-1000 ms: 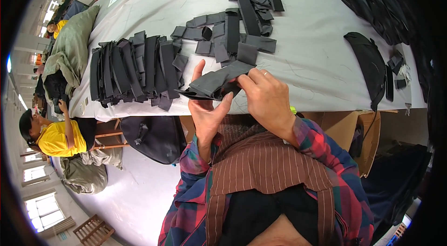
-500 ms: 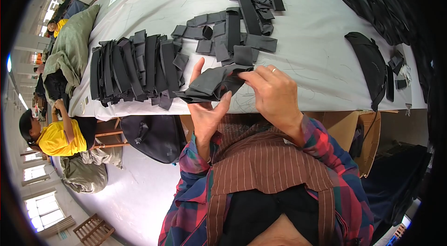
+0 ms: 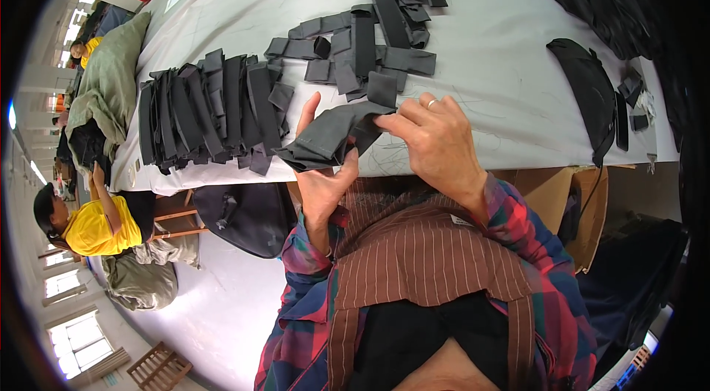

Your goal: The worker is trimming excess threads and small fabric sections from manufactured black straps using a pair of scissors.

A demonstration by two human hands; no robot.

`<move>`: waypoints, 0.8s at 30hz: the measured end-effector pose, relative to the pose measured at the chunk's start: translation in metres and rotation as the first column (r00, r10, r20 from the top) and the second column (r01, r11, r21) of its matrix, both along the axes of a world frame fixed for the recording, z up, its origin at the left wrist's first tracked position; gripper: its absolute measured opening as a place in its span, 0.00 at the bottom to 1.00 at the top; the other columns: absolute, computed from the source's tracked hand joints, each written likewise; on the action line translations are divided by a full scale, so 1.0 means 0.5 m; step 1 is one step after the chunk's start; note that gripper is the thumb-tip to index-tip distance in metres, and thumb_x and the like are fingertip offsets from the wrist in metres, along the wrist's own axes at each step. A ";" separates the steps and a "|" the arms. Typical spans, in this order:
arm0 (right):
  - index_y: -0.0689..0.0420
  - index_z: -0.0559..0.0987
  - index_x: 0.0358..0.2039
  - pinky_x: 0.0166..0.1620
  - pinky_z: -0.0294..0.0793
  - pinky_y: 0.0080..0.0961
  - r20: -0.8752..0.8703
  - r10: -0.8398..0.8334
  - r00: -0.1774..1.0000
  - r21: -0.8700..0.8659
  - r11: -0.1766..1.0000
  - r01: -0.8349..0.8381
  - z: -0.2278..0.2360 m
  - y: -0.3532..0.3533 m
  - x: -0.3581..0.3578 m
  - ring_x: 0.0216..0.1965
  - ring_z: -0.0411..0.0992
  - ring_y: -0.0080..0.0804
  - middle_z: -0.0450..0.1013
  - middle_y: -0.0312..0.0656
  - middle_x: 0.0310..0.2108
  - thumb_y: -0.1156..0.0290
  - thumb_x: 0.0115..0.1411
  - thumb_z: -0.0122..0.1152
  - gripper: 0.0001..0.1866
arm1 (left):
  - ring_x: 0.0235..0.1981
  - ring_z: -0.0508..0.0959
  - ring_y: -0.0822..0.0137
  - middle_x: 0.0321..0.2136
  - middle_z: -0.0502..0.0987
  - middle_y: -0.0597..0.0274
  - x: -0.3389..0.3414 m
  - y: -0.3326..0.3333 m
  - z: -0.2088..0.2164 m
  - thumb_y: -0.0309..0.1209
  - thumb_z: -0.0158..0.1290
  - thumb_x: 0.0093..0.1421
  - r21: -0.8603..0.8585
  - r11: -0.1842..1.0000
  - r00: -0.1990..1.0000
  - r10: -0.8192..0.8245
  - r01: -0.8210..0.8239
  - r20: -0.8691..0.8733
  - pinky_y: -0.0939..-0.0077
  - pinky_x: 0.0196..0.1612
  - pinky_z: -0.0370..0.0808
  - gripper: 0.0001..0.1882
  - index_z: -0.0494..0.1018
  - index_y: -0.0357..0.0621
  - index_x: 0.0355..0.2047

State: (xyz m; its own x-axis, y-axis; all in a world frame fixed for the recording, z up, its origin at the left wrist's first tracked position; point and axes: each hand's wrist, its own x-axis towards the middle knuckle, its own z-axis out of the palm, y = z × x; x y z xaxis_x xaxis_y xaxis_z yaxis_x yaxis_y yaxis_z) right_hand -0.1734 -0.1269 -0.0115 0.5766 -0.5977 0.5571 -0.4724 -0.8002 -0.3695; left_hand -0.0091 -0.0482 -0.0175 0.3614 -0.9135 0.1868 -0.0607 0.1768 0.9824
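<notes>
The right hand (image 3: 442,141) has moved back a bit, pinching one end of the cloth (image 3: 324,136) while the left hand (image 3: 319,190) grips the rest, so both hold it.

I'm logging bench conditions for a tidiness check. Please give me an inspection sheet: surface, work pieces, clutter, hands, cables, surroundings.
Surface: pale cloth, creased.
Work pieces: dark piece in hand; row of dark strips at left; loose pile beyond the hands.
Clutter: stray threads; curved black piece and black fabric at right.
Hands: left hand holds the dark piece from below, thumb in front; right hand pinches its right end.
Cables: one thin cord hanging at the right table edge; cannot tell whether it is a cable.
Surroundings: co-worker in yellow at left; black bag and cardboard box below table height.
</notes>
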 end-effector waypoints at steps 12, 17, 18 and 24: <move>0.56 0.80 0.34 0.35 0.65 0.27 0.312 0.258 0.914 0.501 0.773 -0.389 -0.022 -0.042 -0.025 0.28 0.67 0.36 0.72 0.38 0.25 0.81 0.48 0.60 0.12 | 0.29 0.75 0.76 0.31 0.75 0.62 0.017 -0.006 -0.022 0.14 0.50 0.42 -0.049 0.998 0.991 -0.030 0.036 0.128 0.85 0.36 0.72 0.41 0.53 0.31 0.61; 0.57 0.80 0.35 0.34 0.65 0.27 0.396 0.157 0.905 0.474 0.809 -0.348 -0.030 -0.036 -0.029 0.28 0.67 0.36 0.72 0.39 0.25 0.81 0.48 0.61 0.12 | 0.30 0.75 0.76 0.33 0.75 0.61 0.013 -0.007 -0.014 0.14 0.50 0.42 -0.030 1.000 0.996 0.005 -0.003 0.087 0.84 0.36 0.72 0.42 0.53 0.32 0.61; 0.56 0.80 0.35 0.33 0.65 0.28 0.368 0.115 0.923 0.396 0.878 -0.267 -0.031 -0.035 -0.029 0.27 0.67 0.36 0.71 0.39 0.24 0.80 0.47 0.61 0.13 | 0.30 0.75 0.76 0.33 0.75 0.61 0.013 -0.007 -0.013 0.14 0.50 0.42 -0.030 1.000 0.996 0.005 -0.002 0.087 0.84 0.36 0.72 0.42 0.53 0.32 0.61; 0.52 0.80 0.33 0.28 0.60 0.29 0.132 0.059 0.989 0.054 0.996 -0.067 -0.008 -0.018 -0.021 0.24 0.64 0.34 0.69 0.34 0.22 0.77 0.46 0.63 0.11 | 0.30 0.74 0.76 0.34 0.75 0.62 0.007 -0.007 -0.007 0.14 0.51 0.43 0.014 1.000 0.993 -0.014 0.012 0.113 0.84 0.36 0.72 0.42 0.53 0.34 0.62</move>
State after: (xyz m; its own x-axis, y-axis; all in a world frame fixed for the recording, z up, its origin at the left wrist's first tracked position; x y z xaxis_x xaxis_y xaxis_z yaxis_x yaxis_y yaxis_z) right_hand -0.1841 -0.1357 -0.0156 0.5390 -0.5959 0.5953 -0.3666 -0.8023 -0.4712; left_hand -0.0056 -0.0514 -0.0211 0.3267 -0.9207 0.2136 -0.1694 0.1653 0.9716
